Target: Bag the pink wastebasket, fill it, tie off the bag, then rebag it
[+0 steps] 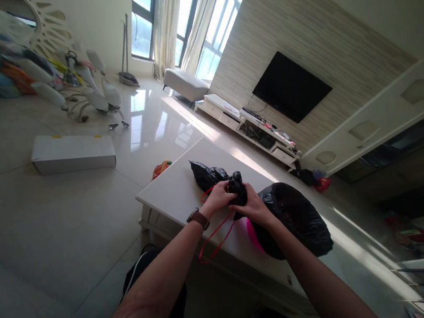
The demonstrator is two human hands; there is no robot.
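Both hands grip a bunched black plastic garbage bag [210,174] over the white table. My left hand [220,197], with a brown-strapped watch on its wrist, closes its fingers around the gathered plastic. From the other side my right hand [253,205] wraps the same bunch. Red drawstrings [218,245] hang in a loop below the hands, past the table's near edge. Just right of my right hand stands a bin lined with another black bag [299,220]; a strip of its pink side [254,236] shows beneath the liner. The bin's inside is dark.
The white table [165,190] lies under the hands. A long white box [73,153] rests on the floor to the left, near fan-like white parts [93,91]. Beyond are a dustpan [128,78], a grey bench [186,83], a TV cabinet [226,119] and a wall-mounted television [291,86].
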